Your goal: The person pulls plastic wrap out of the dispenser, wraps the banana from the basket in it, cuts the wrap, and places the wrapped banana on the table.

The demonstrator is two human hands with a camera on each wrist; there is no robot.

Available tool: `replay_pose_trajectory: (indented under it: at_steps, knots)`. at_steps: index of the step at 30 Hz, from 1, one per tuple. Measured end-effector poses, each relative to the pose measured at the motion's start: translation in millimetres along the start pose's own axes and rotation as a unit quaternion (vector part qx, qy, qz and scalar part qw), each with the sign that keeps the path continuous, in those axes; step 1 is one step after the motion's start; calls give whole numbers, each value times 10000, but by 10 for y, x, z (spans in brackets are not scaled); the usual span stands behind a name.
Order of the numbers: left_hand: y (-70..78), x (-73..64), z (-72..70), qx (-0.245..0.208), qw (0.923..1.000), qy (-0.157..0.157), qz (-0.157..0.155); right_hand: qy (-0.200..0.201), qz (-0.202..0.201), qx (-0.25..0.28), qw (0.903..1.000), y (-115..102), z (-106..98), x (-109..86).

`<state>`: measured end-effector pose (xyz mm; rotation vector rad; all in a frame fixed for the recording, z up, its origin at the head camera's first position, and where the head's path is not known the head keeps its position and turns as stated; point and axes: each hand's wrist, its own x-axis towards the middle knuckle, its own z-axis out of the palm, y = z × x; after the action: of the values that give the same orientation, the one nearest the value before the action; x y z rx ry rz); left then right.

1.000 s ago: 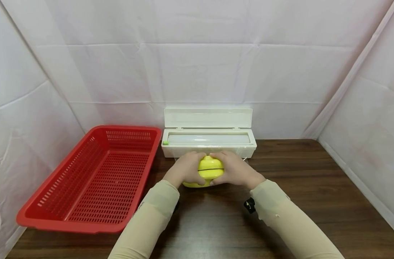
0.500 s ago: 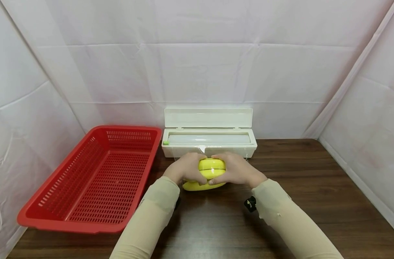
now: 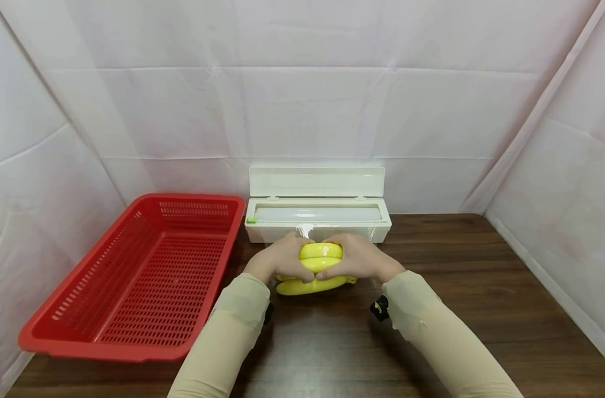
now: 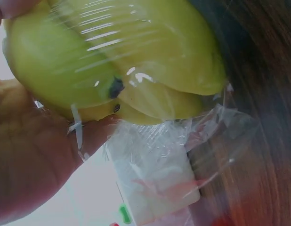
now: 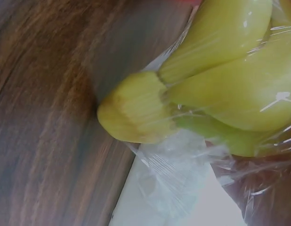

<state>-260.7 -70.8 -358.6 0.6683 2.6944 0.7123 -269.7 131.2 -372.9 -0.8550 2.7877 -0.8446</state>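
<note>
My forearms, in cream fabric sleeves [image 3: 227,326], enter from the near edge and converge forward over the dark brown wood-grain surface [image 3: 322,348]. A small black device [image 3: 379,308] sits at the right cuff. My left hand [image 3: 280,258] and right hand [image 3: 362,258] face each other in a matched arch. Both are curved round the bunch of glossy yellow bananas [image 3: 322,265], which is located between them at mid-surface. The thumbs lie on the near side with tips close together; the remaining fingers are largely hidden in the head view. I cannot tell whether the bunch bears on the surface.

Clear, crinkled plastic film [image 5: 171,162] covers the bunch. In the left wrist view, a loose fold of it hangs past the banana tips.

Left side: the rectangular red plastic basket with slotted walls [image 3: 103,349] limits lateral room; its right rim runs just beside my left forearm. Right side: bare surface extends from my right forearm to the white fabric side wall [image 3: 575,221].

Forward: the long white film dispenser box [image 3: 322,232] stands just beyond my hands, lid raised, with a small green piece [image 3: 251,220] at its left end. Behind it, the white fabric back wall [image 3: 307,110] bounds the far edge.
</note>
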Motion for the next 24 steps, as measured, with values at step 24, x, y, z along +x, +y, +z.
replay_pose_trajectory:
  at_steps: [24]
  knots:
    - [180,-289,319,2349,9571,1601,559,-482,561,628,9953,59,-74,68]
